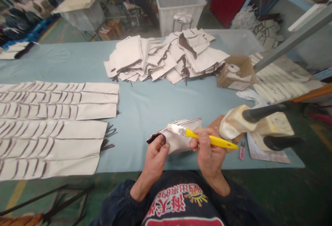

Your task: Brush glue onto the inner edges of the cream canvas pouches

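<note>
My right hand [209, 151] is closed around the yellow handle of a paintbrush [218, 141], whose pale bristles point left. Just under the bristles lies a cream fabric piece [178, 143] with dark edging, raised at its near side. My left hand [155, 155] pinches the dark-lined edge at the left end of this piece. Fingers of my right hand also seem to be at its right end, though the brush hand partly hides that. To the right stand cream plastic containers [237, 120] with black brush-like handles rising from them.
Overlapping rows of cream pieces [103, 101] cover the table's left side. A loose heap of similar pieces [166, 58] lies at the back, beside a cardboard box [237, 72]. Pink thread snips [242, 151] rest near the front right edge. A grey post [290, 34] slants across the right.
</note>
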Tool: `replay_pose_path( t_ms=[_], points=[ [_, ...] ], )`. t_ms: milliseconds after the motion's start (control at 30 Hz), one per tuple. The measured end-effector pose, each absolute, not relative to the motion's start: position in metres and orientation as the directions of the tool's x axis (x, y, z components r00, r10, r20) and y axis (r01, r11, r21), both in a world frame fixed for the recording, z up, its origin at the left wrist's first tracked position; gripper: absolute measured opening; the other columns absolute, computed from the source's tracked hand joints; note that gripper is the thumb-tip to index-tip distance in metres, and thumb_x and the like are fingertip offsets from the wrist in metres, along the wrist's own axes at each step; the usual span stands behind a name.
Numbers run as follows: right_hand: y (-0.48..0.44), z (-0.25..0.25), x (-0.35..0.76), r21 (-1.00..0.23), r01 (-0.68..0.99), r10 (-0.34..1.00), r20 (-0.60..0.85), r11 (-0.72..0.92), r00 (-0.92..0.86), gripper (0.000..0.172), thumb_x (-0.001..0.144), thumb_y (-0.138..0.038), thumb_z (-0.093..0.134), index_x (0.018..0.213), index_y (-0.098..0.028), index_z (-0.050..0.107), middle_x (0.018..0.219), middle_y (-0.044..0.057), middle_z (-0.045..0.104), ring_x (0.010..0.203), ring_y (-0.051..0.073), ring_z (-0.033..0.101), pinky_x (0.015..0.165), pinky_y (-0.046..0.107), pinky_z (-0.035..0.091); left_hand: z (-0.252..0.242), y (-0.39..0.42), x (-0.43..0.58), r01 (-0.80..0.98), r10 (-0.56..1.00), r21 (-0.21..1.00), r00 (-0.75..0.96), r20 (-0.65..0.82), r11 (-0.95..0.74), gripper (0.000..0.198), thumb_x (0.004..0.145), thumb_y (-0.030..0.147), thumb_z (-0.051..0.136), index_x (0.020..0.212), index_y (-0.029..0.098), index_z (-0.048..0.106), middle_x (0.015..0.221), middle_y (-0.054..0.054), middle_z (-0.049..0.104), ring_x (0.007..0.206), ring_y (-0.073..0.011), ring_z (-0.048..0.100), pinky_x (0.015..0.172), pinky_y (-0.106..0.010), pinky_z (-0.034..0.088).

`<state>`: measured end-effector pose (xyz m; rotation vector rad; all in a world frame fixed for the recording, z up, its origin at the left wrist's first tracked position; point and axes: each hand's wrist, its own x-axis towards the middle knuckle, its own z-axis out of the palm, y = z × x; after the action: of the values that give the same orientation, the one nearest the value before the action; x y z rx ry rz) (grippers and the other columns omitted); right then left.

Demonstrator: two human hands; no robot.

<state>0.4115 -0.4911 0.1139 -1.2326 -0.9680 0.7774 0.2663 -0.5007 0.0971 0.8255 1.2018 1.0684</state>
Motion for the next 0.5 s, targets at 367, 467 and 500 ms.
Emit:
replay_pose_path(
  t_ms=[367, 467, 500],
  points=[
    [-0.484, 0.110, 0.432, -0.980, -0.048, 0.863, 0.145, 0.192, 0.483, 0.035, 0.097, -0.052, 0.066, 0.083, -0.019, 0.065, 0.054, -0.006, 0.056, 0.048, 0.011, 0.052, 0.050, 0.023, 0.043, 0.092, -0.466, 0.235, -0.476, 0.857, 0.734, 0.093, -0.506, 0.485, 0.032, 0.068, 0.023, 0.077, 0.099, 0.015, 0.074, 0.084, -0.002, 0.075, 0.071, -0.0134, 0.063, 0.067, -0.021, 0.048],
    [-0.488, 0.107, 0.435, -0.984, -0.071, 0.867, 0.111, 0.165, 0.486, 0.036, 0.096, -0.053, 0.068, 0.084, -0.019, 0.066, 0.053, -0.005, 0.057, 0.047, 0.011, 0.052, 0.046, 0.022, 0.041, 0.093, -0.441, 0.222, -0.409, 0.900, 0.809, 0.088, -0.426, 0.423, 0.033, 0.069, 0.023, 0.075, 0.101, 0.014, 0.076, 0.089, -0.003, 0.078, 0.079, -0.0167, 0.067, 0.072, -0.024, 0.050],
    [-0.489, 0.107, 0.436, -0.985, -0.081, 0.865, 0.095, 0.154, 0.492, 0.037, 0.095, -0.053, 0.069, 0.083, -0.018, 0.066, 0.053, -0.005, 0.057, 0.046, 0.011, 0.051, 0.045, 0.022, 0.041, 0.096, -0.434, 0.219, -0.364, 0.923, 0.850, 0.085, -0.376, 0.381, 0.032, 0.072, 0.025, 0.074, 0.103, 0.015, 0.076, 0.091, -0.003, 0.078, 0.081, -0.0178, 0.067, 0.074, -0.025, 0.050]
  ],
)
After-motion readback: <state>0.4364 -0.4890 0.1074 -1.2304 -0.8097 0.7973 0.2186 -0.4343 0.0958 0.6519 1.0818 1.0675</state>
